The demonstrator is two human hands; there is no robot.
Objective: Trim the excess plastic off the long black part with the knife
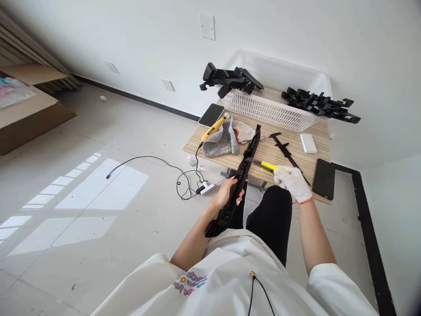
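My left hand (pixel 226 193), bare, is wrapped round the lower half of a long black plastic part (pixel 249 158). The part slants from my lap up over the near edge of the table. In a white knit glove with an orange cuff, my right hand (pixel 292 181) grips a yellow utility knife (pixel 269 166). Its blade points left and meets the upper half of the part, though I cannot tell how firmly it touches. A grey cloth (pixel 222 141), a spare glove (pixel 245 132) and a black caliper (pixel 284 150) lie near the part on the table.
A white plastic basket (pixel 269 105) with black parts (pixel 230 80) over its rim stands at the back of the wooden table (pixel 194 147). Phones (pixel 324 177), a white box (pixel 308 143) and a yellow rotary tool (pixel 213 129) lie there. Cables (pixel 158 159) trail on the floor.
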